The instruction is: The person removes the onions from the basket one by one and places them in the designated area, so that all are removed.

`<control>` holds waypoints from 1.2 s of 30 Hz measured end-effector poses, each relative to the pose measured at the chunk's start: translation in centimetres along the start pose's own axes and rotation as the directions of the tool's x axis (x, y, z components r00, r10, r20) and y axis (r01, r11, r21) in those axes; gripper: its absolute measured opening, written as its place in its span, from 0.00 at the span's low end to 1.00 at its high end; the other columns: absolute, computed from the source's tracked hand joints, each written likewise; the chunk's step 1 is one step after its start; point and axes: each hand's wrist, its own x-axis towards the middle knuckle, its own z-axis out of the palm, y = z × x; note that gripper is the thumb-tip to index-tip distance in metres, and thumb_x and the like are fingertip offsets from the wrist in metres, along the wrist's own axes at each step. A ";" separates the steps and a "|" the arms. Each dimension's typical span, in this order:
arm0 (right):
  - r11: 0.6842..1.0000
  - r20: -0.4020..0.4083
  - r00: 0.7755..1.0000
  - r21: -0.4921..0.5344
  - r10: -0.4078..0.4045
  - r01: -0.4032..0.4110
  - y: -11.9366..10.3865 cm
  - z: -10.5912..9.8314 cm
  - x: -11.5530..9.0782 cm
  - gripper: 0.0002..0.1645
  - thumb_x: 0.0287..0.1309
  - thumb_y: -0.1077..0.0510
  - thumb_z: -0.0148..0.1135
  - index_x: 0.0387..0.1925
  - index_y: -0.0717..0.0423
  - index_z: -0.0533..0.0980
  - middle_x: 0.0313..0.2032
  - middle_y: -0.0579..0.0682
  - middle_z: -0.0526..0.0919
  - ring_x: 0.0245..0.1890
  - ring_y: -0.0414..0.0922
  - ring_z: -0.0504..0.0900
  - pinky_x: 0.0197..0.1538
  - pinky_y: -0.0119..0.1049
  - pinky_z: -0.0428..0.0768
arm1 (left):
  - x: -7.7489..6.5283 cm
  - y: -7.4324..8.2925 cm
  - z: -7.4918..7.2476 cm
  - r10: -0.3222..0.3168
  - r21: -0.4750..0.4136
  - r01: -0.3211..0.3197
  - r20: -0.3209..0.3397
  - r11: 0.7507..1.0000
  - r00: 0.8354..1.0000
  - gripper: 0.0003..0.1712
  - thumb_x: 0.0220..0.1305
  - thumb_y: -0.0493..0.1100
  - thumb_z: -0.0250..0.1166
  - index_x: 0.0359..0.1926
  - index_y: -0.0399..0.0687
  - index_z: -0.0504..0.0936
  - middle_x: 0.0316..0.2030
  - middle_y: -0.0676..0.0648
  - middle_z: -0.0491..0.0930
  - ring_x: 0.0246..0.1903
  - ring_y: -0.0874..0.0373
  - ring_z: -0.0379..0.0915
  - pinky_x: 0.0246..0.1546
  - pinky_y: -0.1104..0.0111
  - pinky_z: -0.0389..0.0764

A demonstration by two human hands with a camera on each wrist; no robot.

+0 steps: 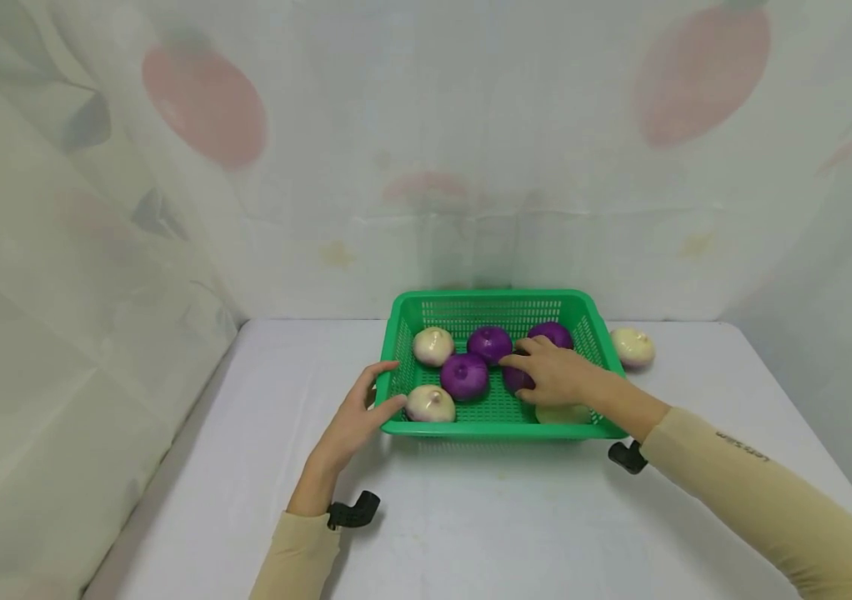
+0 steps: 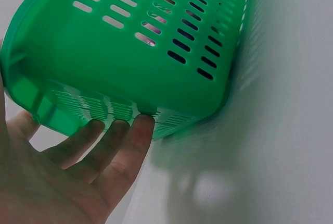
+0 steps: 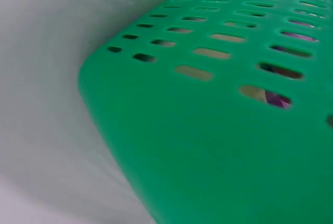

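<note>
A white surface [image 1: 501, 525] bears a rectangular green perforated-plastic basket [image 1: 501, 430]. My left grip [image 1: 351, 422] is clamped on the basket's side, thumb over its rim; my right grip [image 1: 559, 375] is curled round a glossy round purple onion [image 1: 516, 380] inside. Three more purple onions [image 1: 463, 377] lie left of and beyond my right grip; a glossy pale round onion [image 1: 633, 348] sits outside, to its right.
</note>
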 end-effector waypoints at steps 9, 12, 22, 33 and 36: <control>1.000 0.030 1.000 0.011 0.011 -0.011 -0.1 0.5 0.4 0.31 0.62 0.50 0.69 0.67 0.47 0.75 0.64 0.64 0.70 0.61 0.64 0.71 0.48 0.61 0.82 | 0.0 0.0 0.0 -0.003 0.002 0.003 -0.001 1.000 1.000 0.37 0.68 0.59 0.67 0.73 0.63 0.64 0.77 0.50 0.52 0.76 0.32 0.43 0.67 0.32 0.52; 1.000 0.013 1.000 -0.001 0.000 0.000 -0.1 0.5 0.5 0.31 0.62 0.51 0.70 0.66 0.48 0.76 0.62 0.64 0.70 0.59 0.63 0.72 0.46 0.59 0.83 | 0.0 0.0 0.0 -0.002 0.004 0.002 -0.002 1.000 1.000 0.36 0.69 0.58 0.67 0.73 0.64 0.64 0.77 0.50 0.51 0.76 0.32 0.42 0.67 0.31 0.52; 0.999 -0.027 1.000 0.035 0.008 -0.007 0.1 0.2 0.7 0.30 0.58 0.52 0.70 0.64 0.45 0.77 0.61 0.63 0.70 0.57 0.60 0.71 0.44 0.57 0.83 | 0.0 0.0 -0.1 0.000 0.007 0.000 -0.009 1.000 1.000 0.37 0.68 0.58 0.67 0.74 0.63 0.65 0.77 0.51 0.52 0.75 0.32 0.43 0.67 0.31 0.53; 0.995 -0.093 0.996 0.102 0.004 0.005 -0.2 -2.1 -0.3 0.30 0.54 0.54 0.68 0.61 0.46 0.79 0.57 0.60 0.71 0.52 0.56 0.71 0.44 0.49 0.81 | -0.1 0.1 -0.3 0.016 0.018 -0.016 -0.003 1.000 1.000 0.38 0.68 0.60 0.67 0.74 0.63 0.64 0.77 0.49 0.51 0.76 0.33 0.42 0.69 0.34 0.51; 0.994 -0.103 0.995 0.105 -0.005 0.016 -0.4 -2.4 -0.5 0.30 0.54 0.55 0.68 0.61 0.46 0.79 0.57 0.59 0.72 0.54 0.56 0.71 0.44 0.48 0.81 | -0.3 0.1 -0.3 0.017 0.021 -0.017 -0.014 1.000 1.000 0.36 0.68 0.58 0.67 0.73 0.66 0.65 0.77 0.49 0.52 0.76 0.33 0.42 0.69 0.34 0.52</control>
